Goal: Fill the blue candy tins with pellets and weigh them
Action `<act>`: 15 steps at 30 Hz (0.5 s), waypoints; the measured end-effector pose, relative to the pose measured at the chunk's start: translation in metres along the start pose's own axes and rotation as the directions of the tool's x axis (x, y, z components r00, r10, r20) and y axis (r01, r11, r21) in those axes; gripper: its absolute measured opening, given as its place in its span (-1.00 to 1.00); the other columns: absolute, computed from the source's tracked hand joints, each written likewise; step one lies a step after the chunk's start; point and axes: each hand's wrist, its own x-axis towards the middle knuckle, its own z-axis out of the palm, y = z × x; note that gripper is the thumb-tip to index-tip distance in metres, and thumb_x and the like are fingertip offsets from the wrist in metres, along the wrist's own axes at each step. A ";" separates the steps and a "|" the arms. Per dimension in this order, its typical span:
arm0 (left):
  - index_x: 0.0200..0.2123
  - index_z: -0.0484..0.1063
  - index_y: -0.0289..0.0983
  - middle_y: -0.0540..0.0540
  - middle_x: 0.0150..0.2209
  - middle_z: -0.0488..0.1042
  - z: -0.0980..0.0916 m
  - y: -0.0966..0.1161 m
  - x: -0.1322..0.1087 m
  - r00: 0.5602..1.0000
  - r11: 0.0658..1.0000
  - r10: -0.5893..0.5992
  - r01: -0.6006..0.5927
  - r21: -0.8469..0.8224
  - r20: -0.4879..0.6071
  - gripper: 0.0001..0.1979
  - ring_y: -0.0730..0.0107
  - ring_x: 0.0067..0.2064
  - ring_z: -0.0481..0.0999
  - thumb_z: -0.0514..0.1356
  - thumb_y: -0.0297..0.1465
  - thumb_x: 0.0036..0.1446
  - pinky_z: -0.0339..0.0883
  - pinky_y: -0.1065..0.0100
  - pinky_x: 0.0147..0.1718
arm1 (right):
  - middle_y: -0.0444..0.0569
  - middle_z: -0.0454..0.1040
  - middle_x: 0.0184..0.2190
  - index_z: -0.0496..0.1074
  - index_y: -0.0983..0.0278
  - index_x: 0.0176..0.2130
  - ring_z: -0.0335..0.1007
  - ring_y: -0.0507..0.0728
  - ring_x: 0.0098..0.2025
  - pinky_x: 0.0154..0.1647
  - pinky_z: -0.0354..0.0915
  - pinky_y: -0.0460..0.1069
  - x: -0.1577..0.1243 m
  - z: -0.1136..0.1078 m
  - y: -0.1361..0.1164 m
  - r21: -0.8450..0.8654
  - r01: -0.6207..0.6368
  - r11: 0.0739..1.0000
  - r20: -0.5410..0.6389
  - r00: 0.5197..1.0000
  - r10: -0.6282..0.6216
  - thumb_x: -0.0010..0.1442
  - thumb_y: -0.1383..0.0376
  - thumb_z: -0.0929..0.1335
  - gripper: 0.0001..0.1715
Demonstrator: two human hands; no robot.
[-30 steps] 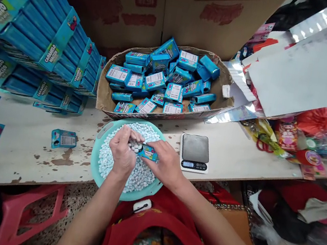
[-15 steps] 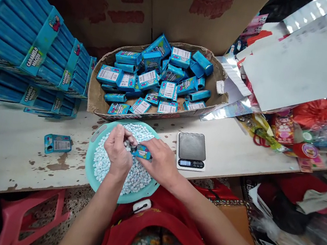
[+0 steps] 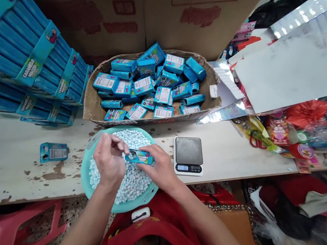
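Note:
Over the teal bowl (image 3: 84, 176) of pale blue candies (image 3: 135, 180), my right hand (image 3: 160, 166) grips a small blue candy box (image 3: 141, 157) by its right end. The box lies sideways, with a dark round opening at its left end. My left hand (image 3: 110, 159) is curled beside that opening, palm side toward it; whatever its fingers hold is hidden. A digital scale (image 3: 189, 151) with a bare plate stands right of the bowl. Another blue box (image 3: 54, 152) lies on the table at the left.
Behind the bowl, a torn cardboard tray (image 3: 91, 106) holds several blue boxes. Stacked blue display packs (image 3: 22, 44) stand at the left. Papers (image 3: 293, 73), wrappers and red scissors (image 3: 257, 140) crowd the right. A pink stool (image 3: 24, 224) is below the table edge.
The small box has become more visible between my hands, and my left hand has shifted slightly left from it. The whole view has shifted a little.

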 end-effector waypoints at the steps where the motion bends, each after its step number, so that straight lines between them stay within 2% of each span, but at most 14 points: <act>1: -0.48 0.27 -0.24 0.09 -0.62 0.23 0.001 0.001 0.007 1.000 0.999 0.029 -0.029 0.021 -0.001 -0.72 0.52 -0.62 0.29 0.08 -0.19 0.18 0.19 0.44 -0.61 | -0.06 0.47 -0.20 0.42 0.17 -0.11 0.40 0.16 -0.12 -0.09 0.33 0.06 -0.004 -0.009 0.003 0.052 -0.014 0.999 -0.036 0.999 0.016 0.02 0.27 0.48 -0.60; 2: -0.46 0.28 -0.24 0.08 -0.61 0.24 0.005 0.001 0.017 0.998 0.996 0.056 -0.058 0.071 0.017 -0.74 0.51 -0.61 0.30 0.10 -0.19 0.16 0.18 0.45 -0.62 | -0.06 0.46 -0.19 0.42 0.17 -0.10 0.40 0.15 -0.12 -0.10 0.34 0.05 -0.008 -0.020 0.007 0.089 -0.034 0.995 -0.081 0.996 0.042 0.03 0.25 0.48 -0.60; 4: -0.39 0.32 -0.24 0.05 -0.57 0.31 0.020 -0.008 0.045 0.987 0.955 0.085 -0.120 0.270 0.138 -0.77 0.47 -0.56 0.36 0.14 -0.19 0.12 0.21 0.44 -0.59 | -0.05 0.46 -0.18 0.42 0.16 -0.10 0.41 0.15 -0.13 -0.11 0.35 0.05 -0.021 -0.044 0.023 0.101 -0.104 0.989 -0.210 0.970 0.123 0.04 0.21 0.47 -0.61; 6: -0.30 0.37 -0.24 -0.03 -0.45 0.41 0.047 -0.028 0.082 0.932 0.804 0.054 -0.253 0.537 0.359 -0.77 0.37 -0.44 0.44 0.18 -0.20 0.08 0.29 0.38 -0.48 | -0.03 0.45 -0.18 0.41 0.17 -0.10 0.40 0.17 -0.15 -0.11 0.34 0.08 -0.033 -0.066 0.049 0.053 -0.196 0.979 -0.357 0.912 0.201 0.05 0.18 0.46 -0.61; 7: -0.23 0.38 -0.24 -0.08 -0.37 0.44 0.064 -0.043 0.100 0.880 0.674 0.030 -0.369 0.640 0.475 -0.75 0.31 -0.34 0.47 0.19 -0.22 0.07 0.33 0.33 -0.38 | -0.02 0.45 -0.19 0.41 0.18 -0.11 0.40 0.18 -0.15 -0.11 0.34 0.10 -0.039 -0.074 0.064 0.025 -0.236 0.971 -0.411 0.883 0.225 0.05 0.18 0.45 -0.61; 8: -0.15 0.39 -0.24 -0.14 -0.28 0.46 0.083 -0.058 0.118 0.806 0.519 -0.021 -0.497 0.696 0.591 -0.71 0.22 -0.24 0.47 0.20 -0.25 0.06 0.34 0.25 -0.27 | -0.02 0.44 -0.19 0.41 0.18 -0.11 0.39 0.19 -0.15 -0.10 0.33 0.12 -0.043 -0.081 0.081 -0.004 -0.267 0.964 -0.447 0.863 0.237 0.05 0.17 0.45 -0.62; 9: -0.06 0.37 -0.25 -0.21 -0.16 0.45 0.101 -0.075 0.134 0.727 0.369 -0.098 -0.608 0.703 0.680 -0.63 0.12 -0.12 0.45 0.21 -0.30 0.04 0.33 0.17 -0.18 | -0.02 0.44 -0.20 0.40 0.19 -0.12 0.39 0.20 -0.14 -0.10 0.33 0.13 -0.046 -0.086 0.097 -0.031 -0.290 0.957 -0.468 0.850 0.242 0.06 0.17 0.44 -0.63; 11: 0.13 0.25 -0.22 -0.32 0.14 0.27 0.133 -0.105 0.159 0.545 0.145 -0.267 -0.793 0.592 0.795 -0.46 -0.06 0.13 0.27 0.18 -0.43 0.04 0.24 0.02 -0.02 | -0.01 0.43 -0.22 0.40 0.20 -0.13 0.38 0.20 -0.15 -0.10 0.32 0.15 -0.049 -0.092 0.121 -0.066 -0.320 0.945 -0.480 0.841 0.252 0.07 0.18 0.42 -0.65; 12: 0.19 0.19 -0.18 -0.31 0.24 0.13 0.145 -0.118 0.166 0.460 0.070 -0.342 -0.857 0.510 0.819 -0.41 -0.12 0.22 0.14 0.14 -0.50 0.05 0.18 -0.05 0.02 | 0.00 0.43 -0.21 0.39 0.21 -0.11 0.38 0.20 -0.14 -0.09 0.32 0.15 -0.050 -0.093 0.129 -0.075 -0.324 0.943 -0.474 0.844 0.253 0.09 0.18 0.41 -0.65; 13: 0.21 0.16 -0.15 -0.29 0.30 0.02 0.154 -0.129 0.171 0.394 0.017 -0.403 -0.899 0.438 0.826 -0.39 -0.17 0.27 0.03 0.11 -0.53 0.06 0.13 -0.11 0.04 | 0.01 0.43 -0.18 0.37 0.21 -0.08 0.37 0.21 -0.11 -0.06 0.31 0.16 -0.051 -0.094 0.132 -0.090 -0.323 0.942 -0.475 0.845 0.244 0.08 0.18 0.42 -0.61; 15: 0.20 0.19 -0.09 -0.22 0.35 -0.11 0.164 -0.145 0.175 0.294 -0.033 -0.483 -0.947 0.319 0.825 -0.42 -0.22 0.31 -0.11 0.03 -0.58 0.11 0.08 -0.21 0.04 | 0.07 0.38 -0.05 0.32 0.23 0.01 0.31 0.23 0.01 0.04 0.26 0.18 -0.051 -0.094 0.130 -0.119 -0.300 0.947 -0.475 0.854 0.211 0.06 0.18 0.44 -0.47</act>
